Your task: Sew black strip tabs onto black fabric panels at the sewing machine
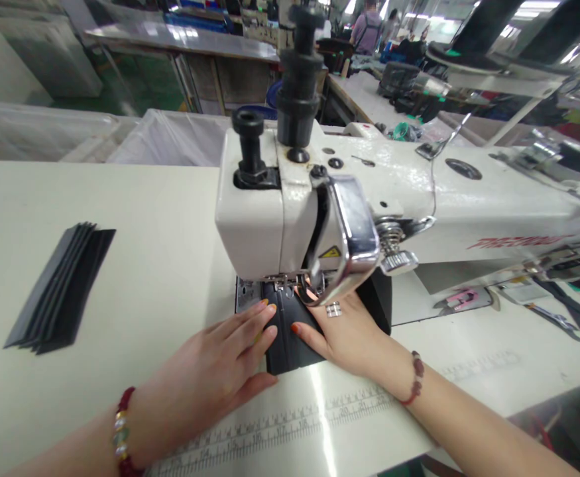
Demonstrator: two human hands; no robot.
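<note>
Under the head of a white sewing machine lies a black flat piece, with a seam or fold line running along it. My left hand rests at its left edge, fingers stretched toward the needle area. On the right part of the piece my right hand lies flat, thumb apart from the other fingers. The right fingertips pass behind the chrome guard and are partly hidden. Neither hand is closed round anything.
Left on the table is a fanned stack of black strips. Pink thread snips and other tools lie to the right. A printed ruler runs along the front. Behind stand a plastic-lined bin and a person.
</note>
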